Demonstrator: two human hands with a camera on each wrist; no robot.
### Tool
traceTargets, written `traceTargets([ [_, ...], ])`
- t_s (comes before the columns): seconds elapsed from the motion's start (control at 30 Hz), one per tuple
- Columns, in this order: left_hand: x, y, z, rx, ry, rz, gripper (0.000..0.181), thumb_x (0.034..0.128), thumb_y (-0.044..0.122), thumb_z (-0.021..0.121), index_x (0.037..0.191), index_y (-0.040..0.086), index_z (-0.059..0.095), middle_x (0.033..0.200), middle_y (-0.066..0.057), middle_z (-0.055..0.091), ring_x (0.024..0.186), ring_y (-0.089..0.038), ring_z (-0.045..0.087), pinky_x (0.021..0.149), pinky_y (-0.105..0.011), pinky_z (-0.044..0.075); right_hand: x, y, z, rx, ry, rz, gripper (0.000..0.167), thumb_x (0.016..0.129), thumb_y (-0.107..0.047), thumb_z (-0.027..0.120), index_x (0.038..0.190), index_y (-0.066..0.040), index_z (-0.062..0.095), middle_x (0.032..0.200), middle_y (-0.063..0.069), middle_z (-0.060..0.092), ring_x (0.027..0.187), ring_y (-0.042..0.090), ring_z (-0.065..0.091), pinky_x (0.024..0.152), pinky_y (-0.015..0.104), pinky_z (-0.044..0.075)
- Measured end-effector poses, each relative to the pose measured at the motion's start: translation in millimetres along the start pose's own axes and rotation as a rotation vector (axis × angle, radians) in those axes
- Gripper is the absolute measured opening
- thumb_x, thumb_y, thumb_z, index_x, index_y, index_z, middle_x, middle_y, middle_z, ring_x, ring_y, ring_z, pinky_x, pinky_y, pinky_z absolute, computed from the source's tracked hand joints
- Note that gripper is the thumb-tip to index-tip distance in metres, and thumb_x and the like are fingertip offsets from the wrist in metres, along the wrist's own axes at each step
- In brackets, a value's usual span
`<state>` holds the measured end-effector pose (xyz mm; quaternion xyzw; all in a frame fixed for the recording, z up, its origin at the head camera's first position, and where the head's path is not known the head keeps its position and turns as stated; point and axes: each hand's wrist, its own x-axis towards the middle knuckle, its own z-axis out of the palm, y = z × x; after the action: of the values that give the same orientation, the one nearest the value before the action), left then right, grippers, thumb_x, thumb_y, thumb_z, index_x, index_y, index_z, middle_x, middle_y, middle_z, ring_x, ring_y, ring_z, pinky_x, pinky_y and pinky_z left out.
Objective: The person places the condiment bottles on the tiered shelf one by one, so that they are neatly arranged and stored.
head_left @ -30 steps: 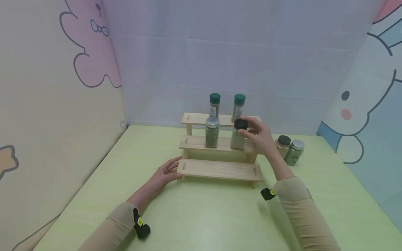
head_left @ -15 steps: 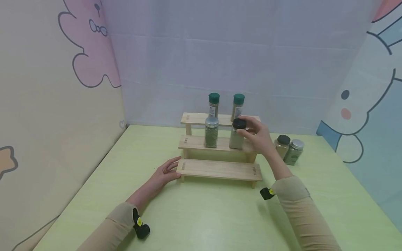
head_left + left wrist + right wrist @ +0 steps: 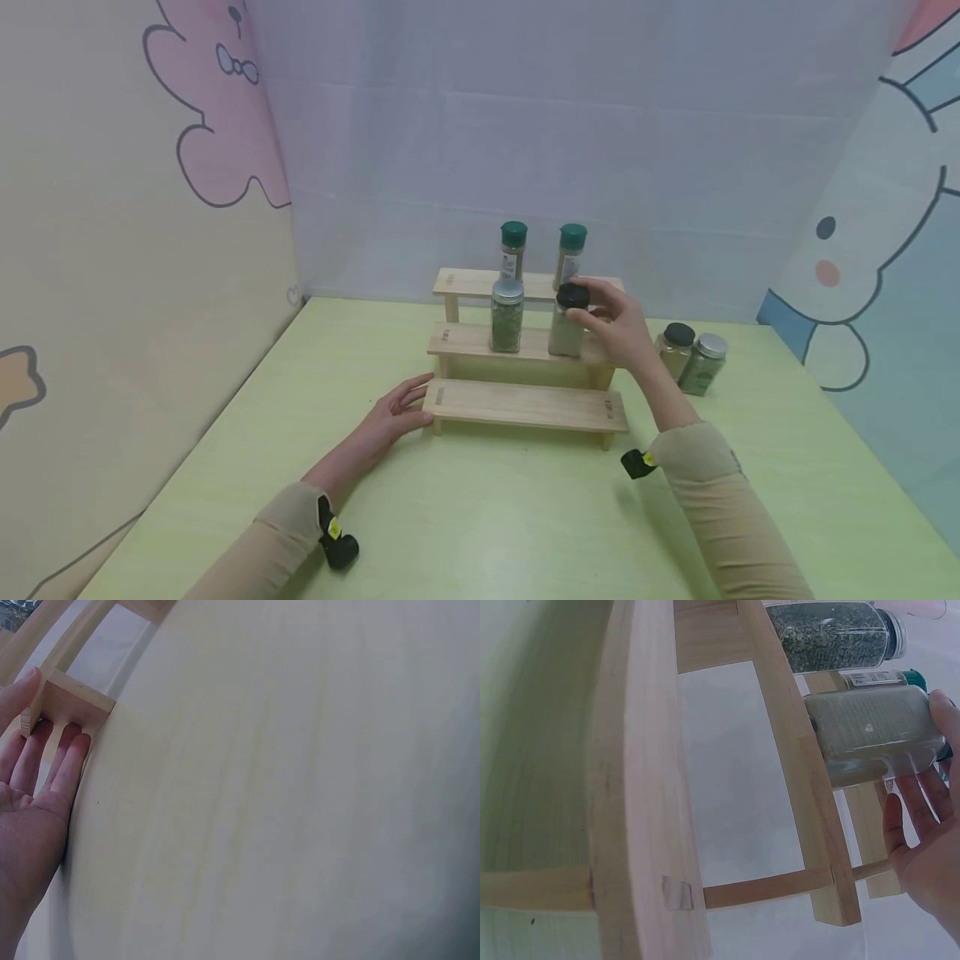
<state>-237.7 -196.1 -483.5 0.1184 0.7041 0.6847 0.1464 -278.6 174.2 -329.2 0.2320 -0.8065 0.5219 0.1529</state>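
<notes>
Over the last second we see hardly any change: the black-lidded jar [image 3: 566, 335] stays upright on the middle tier [image 3: 467, 337] of the wooden spice rack [image 3: 536, 341], beside the silver-lidded herb jar [image 3: 506, 323]. The right hand [image 3: 621, 327] keeps thumb and fingers about the black lid; how firmly they pinch, we cannot quite tell. The left hand [image 3: 385, 419] holds the end of the bottom tier [image 3: 525, 403], apparently bracing it. We take this stillness to mean the jar is being settled rather than carried. Behind, two green-capped bottles [image 3: 513, 252] stand on the top tier [image 3: 471, 284].
</notes>
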Motion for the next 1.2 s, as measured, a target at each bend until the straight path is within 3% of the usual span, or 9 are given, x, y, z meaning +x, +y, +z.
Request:
traceTargets([
  [0.67,2.6,2.8,-1.6,-0.001,0.002,-0.007,0.068,0.0953,0.013,0.064,0.155,0.024,0.032,0.159,-0.011,0.037,0.139,-0.031,0.048,0.106,-0.031,0.043,2.4,1,0,0.006,-0.008,0.010,0.048,0.091,-0.005,0.069,0.136,0.000,0.055,0.135,0.025,0.058,0.104,-0.013,0.056,0.083,0.013,0.049],
  [0.93,4.0,0.6,-1.9,0.005,0.006,-0.006,0.068,0.0955,0.012,0.063,0.155,0.022,0.031,0.159,-0.013,0.037,0.136,-0.029,0.050,0.103,-0.027,0.044,9.3,31,2,0.028,-0.002,-0.003,0.049,0.090,-0.006,0.070,0.138,-0.008,0.057,0.134,0.020,0.060,0.105,-0.012,0.057,0.083,0.012,0.049],
  [1.2,3.2,-2.1,-1.3,0.007,0.001,-0.002,0.068,0.0956,0.012,0.063,0.155,0.021,0.031,0.158,-0.013,0.037,0.134,-0.027,0.052,0.100,-0.026,0.046,5.5,36,-10,-0.009,-0.057,-0.030,0.056,0.093,-0.013,0.069,0.145,-0.013,0.049,0.134,0.020,0.060,0.111,-0.006,0.058,0.091,0.015,0.048],
])
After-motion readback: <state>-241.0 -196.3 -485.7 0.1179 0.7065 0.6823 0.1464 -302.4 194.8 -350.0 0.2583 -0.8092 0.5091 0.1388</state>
